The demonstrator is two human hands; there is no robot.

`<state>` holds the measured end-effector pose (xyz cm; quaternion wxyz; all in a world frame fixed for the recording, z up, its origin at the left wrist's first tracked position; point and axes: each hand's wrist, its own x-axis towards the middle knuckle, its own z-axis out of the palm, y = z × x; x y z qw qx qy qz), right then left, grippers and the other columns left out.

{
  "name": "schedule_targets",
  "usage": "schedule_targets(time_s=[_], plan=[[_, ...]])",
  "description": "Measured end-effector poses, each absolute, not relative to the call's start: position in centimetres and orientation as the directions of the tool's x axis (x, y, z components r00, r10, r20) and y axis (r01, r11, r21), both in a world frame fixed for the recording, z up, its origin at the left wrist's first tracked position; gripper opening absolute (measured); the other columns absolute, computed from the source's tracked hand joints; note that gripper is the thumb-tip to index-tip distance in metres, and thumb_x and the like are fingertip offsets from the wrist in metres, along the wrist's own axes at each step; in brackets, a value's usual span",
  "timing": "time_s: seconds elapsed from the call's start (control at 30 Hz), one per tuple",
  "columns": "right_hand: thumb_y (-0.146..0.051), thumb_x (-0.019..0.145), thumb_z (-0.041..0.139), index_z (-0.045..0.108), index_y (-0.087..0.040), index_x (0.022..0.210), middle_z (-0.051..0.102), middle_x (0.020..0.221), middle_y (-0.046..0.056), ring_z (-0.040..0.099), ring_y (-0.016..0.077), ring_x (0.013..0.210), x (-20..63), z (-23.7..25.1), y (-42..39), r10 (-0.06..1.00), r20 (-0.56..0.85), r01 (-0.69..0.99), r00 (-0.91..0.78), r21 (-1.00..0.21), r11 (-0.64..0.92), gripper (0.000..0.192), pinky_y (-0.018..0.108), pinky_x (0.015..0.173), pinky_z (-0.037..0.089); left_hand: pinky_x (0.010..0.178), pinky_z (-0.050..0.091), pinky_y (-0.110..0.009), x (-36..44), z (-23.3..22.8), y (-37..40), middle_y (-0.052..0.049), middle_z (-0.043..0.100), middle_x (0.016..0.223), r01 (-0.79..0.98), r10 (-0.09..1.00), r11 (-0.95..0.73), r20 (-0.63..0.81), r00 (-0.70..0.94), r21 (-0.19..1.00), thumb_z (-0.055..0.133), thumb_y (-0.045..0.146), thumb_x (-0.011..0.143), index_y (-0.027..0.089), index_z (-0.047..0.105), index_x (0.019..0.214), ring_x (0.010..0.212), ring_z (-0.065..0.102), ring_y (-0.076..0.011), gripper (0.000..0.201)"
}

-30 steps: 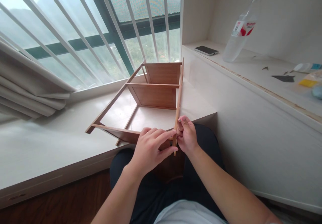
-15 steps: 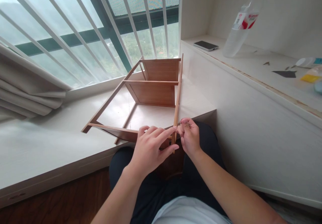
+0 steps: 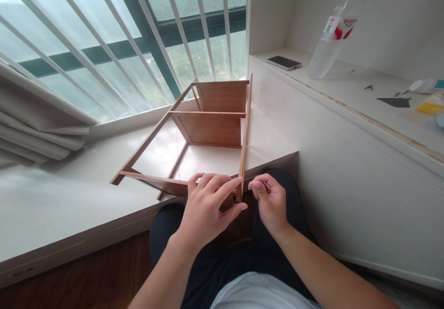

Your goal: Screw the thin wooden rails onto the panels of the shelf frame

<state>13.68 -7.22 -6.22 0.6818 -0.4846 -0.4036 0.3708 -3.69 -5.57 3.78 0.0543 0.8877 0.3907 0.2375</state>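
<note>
right hand (image 3: 271,201) drawn back off the wooden rack (image 3: 211,128) side rail, now just beside it

Head view — close, forward and down
</note>
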Motion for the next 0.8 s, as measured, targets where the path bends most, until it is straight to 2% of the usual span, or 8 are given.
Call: schedule_targets(time_s=[0.43,0.63,0.8], plan=[[-0.046,0.09,0.072,0.067,-0.02,0.079,0.056,0.065,-0.002,0.047,0.0119,0.057,13.4,-6.0,-7.4,0.926,0.153,-0.209,0.346,-0.949,0.235,0.029,0.025,0.056,0.039,0.105,0.036,-0.045,-3.3,4.1,-6.1,-0.007,0.072,0.116,0.649,0.702,-0.7,0.452,0.55,0.297,0.073,0.044,0.089,0.027,0.069,0.123,0.108,0.063,-0.0252,0.038],[-0.053,0.089,0.071,0.067,-0.019,0.078,0.058,0.064,-0.002,0.047,0.0121,0.055,13.4,-6.3,-7.5,0.921,0.141,-0.203,0.363,-0.953,0.226,0.036,0.025,0.055,0.041,0.098,0.042,-0.042,-2.7,4.3,-7.1,-0.007,0.072,0.111,0.656,0.694,-0.678,0.582,0.424,0.33,0.074,0.033,0.088,0.026,0.074,0.109,0.105,0.064,-0.025,0.022],[-0.06,0.086,0.072,0.068,-0.019,0.079,0.062,0.068,0.001,0.05,0.0129,0.056,13.3,-5.3,-8.1,0.92,0.141,-0.235,0.367,-0.942,0.238,0.042,0.027,0.056,0.045,0.097,0.043,-0.043,-2.0,4.9,-7.8,-0.005,0.073,0.105,0.661,0.683,-0.67,0.631,0.369,0.338,0.077,0.034,0.086,0.027,0.076,0.098,0.103,0.064,-0.0247,0.014]])
